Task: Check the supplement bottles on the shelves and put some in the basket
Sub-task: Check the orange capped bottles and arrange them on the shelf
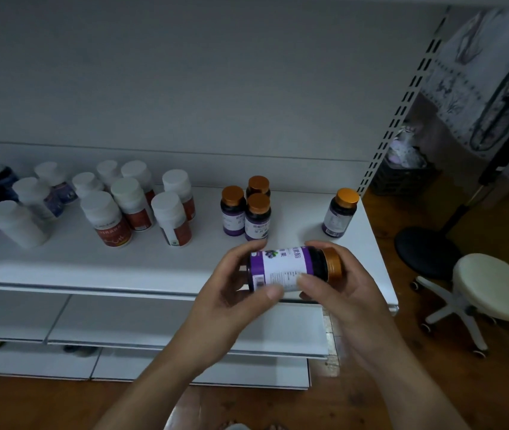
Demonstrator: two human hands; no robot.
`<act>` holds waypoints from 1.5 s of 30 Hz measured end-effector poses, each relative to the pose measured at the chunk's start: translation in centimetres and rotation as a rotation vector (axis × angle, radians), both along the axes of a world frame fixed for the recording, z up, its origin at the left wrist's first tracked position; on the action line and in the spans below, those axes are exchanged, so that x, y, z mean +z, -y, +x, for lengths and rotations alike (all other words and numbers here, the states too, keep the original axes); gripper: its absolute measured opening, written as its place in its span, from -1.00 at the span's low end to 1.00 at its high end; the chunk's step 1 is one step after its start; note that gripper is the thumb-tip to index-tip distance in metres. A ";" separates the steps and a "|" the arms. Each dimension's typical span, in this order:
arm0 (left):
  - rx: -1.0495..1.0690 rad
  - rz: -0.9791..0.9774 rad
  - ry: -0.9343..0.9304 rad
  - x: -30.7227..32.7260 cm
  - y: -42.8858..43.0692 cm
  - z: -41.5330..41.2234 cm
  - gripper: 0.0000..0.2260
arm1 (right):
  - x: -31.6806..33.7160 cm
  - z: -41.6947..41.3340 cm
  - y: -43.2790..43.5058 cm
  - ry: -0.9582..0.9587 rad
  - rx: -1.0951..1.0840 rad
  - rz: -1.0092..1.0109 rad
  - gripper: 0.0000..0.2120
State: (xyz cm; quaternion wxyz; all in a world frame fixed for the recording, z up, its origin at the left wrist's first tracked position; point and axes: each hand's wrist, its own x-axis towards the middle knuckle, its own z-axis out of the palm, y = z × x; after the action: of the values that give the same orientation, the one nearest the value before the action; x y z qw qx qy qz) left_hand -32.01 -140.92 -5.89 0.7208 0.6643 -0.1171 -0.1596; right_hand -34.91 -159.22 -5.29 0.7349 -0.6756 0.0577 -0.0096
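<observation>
The white top shelf (154,265) carries upright supplement bottles in groups. At its left end stand white-capped bottles with dark blue labels (37,197), with a plain white bottle (19,223) in front of them. Beside these is a cluster of white-capped bottles with red labels (109,218). Further right, three orange-capped bottles with purple labels (257,217) stand close together, and a fourth orange-capped bottle (338,214) stands alone near the right corner. Lower white shelves (154,318) step outward beneath. On the wooden floor (433,383) stand a cream-seated wheeled stool (492,287), a black round base (426,252) and a dark crate (402,178).
</observation>
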 end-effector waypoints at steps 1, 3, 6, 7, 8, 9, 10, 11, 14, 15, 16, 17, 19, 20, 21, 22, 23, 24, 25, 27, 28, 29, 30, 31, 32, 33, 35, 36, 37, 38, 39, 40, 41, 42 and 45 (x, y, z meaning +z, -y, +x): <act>-0.013 -0.002 0.023 -0.2 0.0 0.0 -0.55 | 0.0 0.1 -0.1 -0.006 -0.005 0.022 -0.57; 0.005 -0.021 0.051 -0.3 0.0 0.1 -0.56 | -0.1 0.1 -0.2 -0.011 0.024 0.033 -0.53; 0.043 -0.027 0.044 -0.1 -0.1 0.3 -0.66 | 0.1 0.1 -0.1 0.001 0.112 0.036 -0.47; 0.045 -0.021 0.030 -0.1 -0.2 0.4 -0.65 | 0.0 0.2 0.0 0.013 0.127 0.032 -0.50; 0.045 -0.019 0.009 -0.1 -0.1 0.4 -0.63 | 0.2 0.2 0.0 0.025 0.132 0.029 -0.53; 0.040 -0.017 -0.008 -0.1 -0.1 0.4 -0.60 | 0.2 0.3 0.0 0.039 0.126 0.032 -0.56; 0.032 -0.007 -0.024 0.0 0.0 0.4 -0.58 | 0.3 0.4 -0.1 0.051 0.115 0.044 -0.58; 0.026 0.018 -0.032 -0.2 0.1 0.5 -0.58 | 0.3 0.6 -0.1 0.061 0.100 0.058 -0.60; -0.004 0.119 -0.056 -0.7 0.3 0.7 -0.57 | 0.3 1.1 -0.3 0.066 0.042 0.091 -0.61; -0.024 0.156 -0.058 -0.9 0.4 0.8 -0.54 | 0.1 1.3 -0.3 0.066 0.017 0.083 -0.61; -0.037 0.192 -0.056 -1.1 0.5 0.9 -0.52 | 0.0 1.5 -0.3 0.064 -0.008 0.065 -0.61; -0.031 0.220 -0.042 -1.2 0.6 1.0 -0.55 | -0.2 1.6 -0.3 0.058 -0.034 0.031 -0.61; 0.010 0.210 -0.023 -1.2 0.8 1.3 -0.65 | -0.6 1.9 -0.2 0.049 -0.074 -0.075 -0.60; 0.007 0.198 -0.006 -1.1 0.9 1.5 -0.65 | -0.7 2.0 -0.1 0.048 -0.088 -0.129 -0.59; -0.010 0.203 0.023 -1.0 1.2 1.7 -0.62 | -0.9 2.2 0.0 0.051 -0.096 -0.181 -0.57; -0.037 0.219 0.060 -1.0 1.4 1.9 -0.59 | -1.0 2.3 0.1 0.060 -0.101 -0.230 -0.57; -0.065 0.239 0.092 -1.0 1.7 2.0 -0.56 | -1.1 2.4 0.2 0.071 -0.105 -0.277 -0.58; -0.085 0.263 0.118 -1.0 2.1 2.1 -0.53 | -1.2 2.5 0.3 0.085 -0.107 -0.316 -0.58; -0.084 0.289 0.149 -1.2 2.5 2.2 -0.51 | -1.3 2.6 0.2 0.096 -0.110 -0.347 -0.57; -0.036 0.343 0.212 -1.5 3.3 2.6 -0.50 | -1.3 2.8 0.2 0.110 -0.098 -0.398 -0.56; -0.003 0.357 0.225 -1.7 3.6 2.8 -0.52 | -1.2 2.8 0.3 0.113 -0.082 -0.421 -0.57; 0.022 0.360 0.222 -2.0 3.9 3.0 -0.54 | -1.2 2.9 0.4 0.115 -0.064 -0.437 -0.58; 0.038 0.359 0.213 -2.3 4.1 3.2 -0.55 | -1.1 3.0 0.7 0.119 -0.047 -0.440 -0.59; 0.046 0.358 0.199 -2.7 4.2 3.4 -0.54 | -1.1 3.2 1.0 0.122 -0.048 -0.427 -0.60; 0.052 0.360 0.181 -3.1 4.3 3.5 -0.53 | -1.2 3.6 1.5 0.120 -0.077 -0.397 -0.61; 0.060 0.364 0.159 -3.5 4.3 3.6 -0.51 | -1.4 4.1 2.1 0.113 -0.140 -0.358 -0.60; 0.085 0.377 0.123 -4.2 4.2 3.9 -0.48 | -2.3 5.4 3.5 0.107 -0.325 -0.306 -0.61; 0.102 0.382 0.114 -4.4 4.2 4.0 -0.47 | -2.9 6.2 4.2 0.115 -0.406 -0.313 -0.65; 0.117 0.386 0.109 -4.7 4.2 4.1 -0.48 | -3.6 7.0 4.9 0.120 -0.465 -0.342 -0.67; 0.128 0.391 0.103 -4.9 4.2 4.2 -0.48 | -4.2 7.8 5.5 0.114 -0.504 -0.383 -0.65; 0.137 0.392 0.094 -5.0 4.1 4.2 -0.49 | -4.9 8.6 6.2 0.094 -0.531 -0.429 -0.59; 0.146 0.391 0.084 -5.1 4.1 4.2 -0.50 | -5.5 9.3 6.8 0.062 -0.551 -0.476 -0.52; 0.153 0.389 0.074 -5.2 4.0 4.2 -0.51 | -6.0 10.1 7.3 0.029 -0.560 -0.516 -0.45; 0.159 0.391 0.068 -5.4 3.9 4.2 -0.52 | -6.4 10.7 7.7 -0.001 -0.556 -0.544 -0.38; 0.172 0.403 0.059 -5.7 3.6 4.2 -0.55 | -7.4 12.2 8.4 -0.035 -0.487 -0.597 -0.28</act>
State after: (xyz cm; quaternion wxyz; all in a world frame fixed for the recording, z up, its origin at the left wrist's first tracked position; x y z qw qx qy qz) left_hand -27.84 -144.53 -11.64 0.5809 0.8067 -0.0468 -0.0982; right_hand -22.71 -167.63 -12.68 0.4808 -0.8266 0.2237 -0.1885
